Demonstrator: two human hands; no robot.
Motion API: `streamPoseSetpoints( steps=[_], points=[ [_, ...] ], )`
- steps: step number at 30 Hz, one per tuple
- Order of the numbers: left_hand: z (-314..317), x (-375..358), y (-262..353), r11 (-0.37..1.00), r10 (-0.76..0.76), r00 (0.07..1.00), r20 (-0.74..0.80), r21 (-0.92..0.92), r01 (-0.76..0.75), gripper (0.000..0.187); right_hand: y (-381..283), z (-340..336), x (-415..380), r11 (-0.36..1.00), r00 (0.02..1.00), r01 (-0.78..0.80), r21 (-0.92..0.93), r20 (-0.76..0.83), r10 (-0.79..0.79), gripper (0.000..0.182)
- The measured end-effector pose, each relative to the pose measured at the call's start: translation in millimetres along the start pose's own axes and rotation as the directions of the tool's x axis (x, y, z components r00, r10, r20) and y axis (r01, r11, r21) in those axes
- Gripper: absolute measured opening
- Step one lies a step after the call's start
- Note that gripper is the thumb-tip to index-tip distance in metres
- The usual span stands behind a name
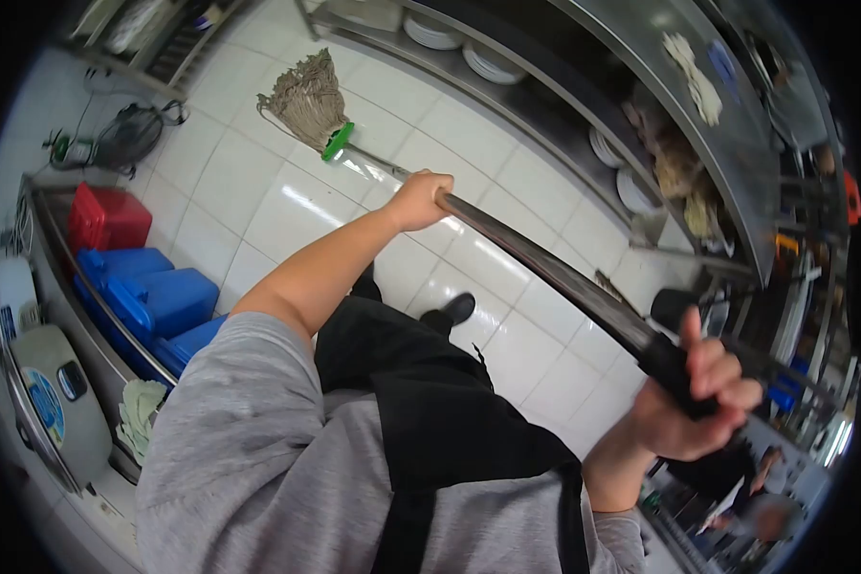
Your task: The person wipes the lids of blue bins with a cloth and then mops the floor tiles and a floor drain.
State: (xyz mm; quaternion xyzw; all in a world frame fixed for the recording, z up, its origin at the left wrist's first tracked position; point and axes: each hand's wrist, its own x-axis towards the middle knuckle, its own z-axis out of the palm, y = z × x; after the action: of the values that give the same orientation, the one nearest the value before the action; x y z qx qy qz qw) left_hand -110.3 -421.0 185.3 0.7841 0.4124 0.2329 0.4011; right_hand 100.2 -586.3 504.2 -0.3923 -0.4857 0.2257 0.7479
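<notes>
A string mop [306, 103] with a grey-beige head and a green clamp rests on the white tiled floor ahead. Its long dark handle [545, 260] runs diagonally back toward my right side. My left hand [421, 201] is wrapped round the handle a short way above the clamp. At the black grip of the handle's upper end is my right hand [694, 407], slightly blurred, its palm against the grip and its fingers curled partly around it.
Steel shelving [564, 124] with stacked white plates [493, 63] stands ahead to the right. Blue bins [167, 298] and a red bin [107, 218] sit under the left counter. A floor fan [129, 139] is beyond them. Another person [767, 469] is at lower right.
</notes>
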Motion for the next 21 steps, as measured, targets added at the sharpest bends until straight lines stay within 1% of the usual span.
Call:
streamPoseSetpoints(
  steps=[1,3,5,7,8,9,10,11,12,13,14,15,16,17,18,19,21],
  points=[
    [25.3,0.3,24.3,1.0,0.009,0.999,0.038,-0.012,-0.009,0.037,-23.1,-42.9,3.9,0.997,0.984,-0.027,0.077,0.176,0.013,0.029],
    [72.3,8.8,80.6,0.984,0.139,0.988,0.07,-0.122,-0.129,0.032,-70.9,-90.2,8.1,0.999,0.982,-0.015,0.042,0.19,0.007,0.03],
    [122.0,16.6,133.6,0.964,0.196,0.967,0.164,-0.215,-0.159,0.029,-111.9,-126.0,6.3,0.998,0.99,0.063,0.01,0.128,-0.064,0.029],
    [173.3,25.3,182.6,0.932,0.287,0.937,0.197,-0.285,-0.225,0.03,-158.0,-163.7,7.3,0.998,0.989,0.005,-0.057,0.147,0.004,0.031],
    [199.1,29.3,203.9,0.916,0.337,0.911,0.236,-0.308,-0.259,0.029,-177.6,-174.6,4.3,0.982,0.995,0.04,-0.184,0.096,-0.022,0.031],
    [225.1,32.1,223.6,0.898,0.385,0.883,0.27,-0.33,-0.29,0.029,-179.1,-169.0,3.4,0.918,0.978,0.187,-0.349,-0.02,-0.207,0.028],
    [250.1,32.7,245.6,0.862,0.433,0.867,0.247,-0.395,-0.317,0.029,-192.8,-181.7,5.7,0.945,0.984,0.168,-0.28,0.108,-0.143,0.028],
    [275.6,32.8,264.8,0.821,0.477,0.851,0.219,-0.458,-0.342,0.029,-207.6,-193.0,6.9,0.968,0.967,0.136,-0.212,0.239,-0.084,0.033],
    [297.4,35.2,281.4,0.812,0.489,0.843,0.225,-0.469,-0.346,0.029,-218.2,-197.5,6.2,0.957,0.962,0.144,-0.253,0.263,-0.075,0.034],
    [316.6,38.0,296.4,0.783,0.518,0.809,0.278,-0.535,-0.317,0.029,-223.7,-198.7,5.4,0.952,0.963,0.147,-0.269,0.258,-0.076,0.034],
    [334.3,41.9,309.7,0.753,0.547,0.771,0.327,-0.595,-0.282,0.029,-225.1,-197.3,6.1,0.922,0.942,0.152,-0.357,0.335,-0.025,0.034],
    [351.0,45.0,321.3,0.745,0.557,0.764,0.327,-0.603,-0.285,0.029,-226.0,-194.3,7.7,0.884,0.914,0.162,-0.439,0.405,0.034,0.034],
    [366.0,49.1,331.6,0.709,0.598,0.728,0.335,-0.645,-0.286,0.029,-228.3,-190.6,13.2,0.871,0.871,0.141,-0.47,0.478,0.117,0.033],
    [376.1,52.2,340.9,0.671,0.638,0.69,0.341,-0.685,-0.282,0.029,-233.5,-186.0,17.9,0.865,0.871,0.143,-0.482,0.476,0.12,0.033],
    [372.1,54.7,355.6,0.649,0.681,0.671,0.292,-0.665,-0.37,0.028,-240.4,-179.1,21.6,0.852,0.844,0.154,-0.5,0.515,0.149,0.033],
    [365.8,56.0,368.9,0.64,0.687,0.667,0.288,-0.674,-0.369,0.028,-247.9,-169.5,25.2,0.839,0.815,0.167,-0.518,0.551,0.178,0.033],
    [347.5,58.9,390.1,0.581,0.728,0.649,0.22,-0.701,-0.413,0.027,-267.3,-144.6,34.4,0.808,0.824,0.175,-0.563,0.533,0.193,0.03]
  ],
)
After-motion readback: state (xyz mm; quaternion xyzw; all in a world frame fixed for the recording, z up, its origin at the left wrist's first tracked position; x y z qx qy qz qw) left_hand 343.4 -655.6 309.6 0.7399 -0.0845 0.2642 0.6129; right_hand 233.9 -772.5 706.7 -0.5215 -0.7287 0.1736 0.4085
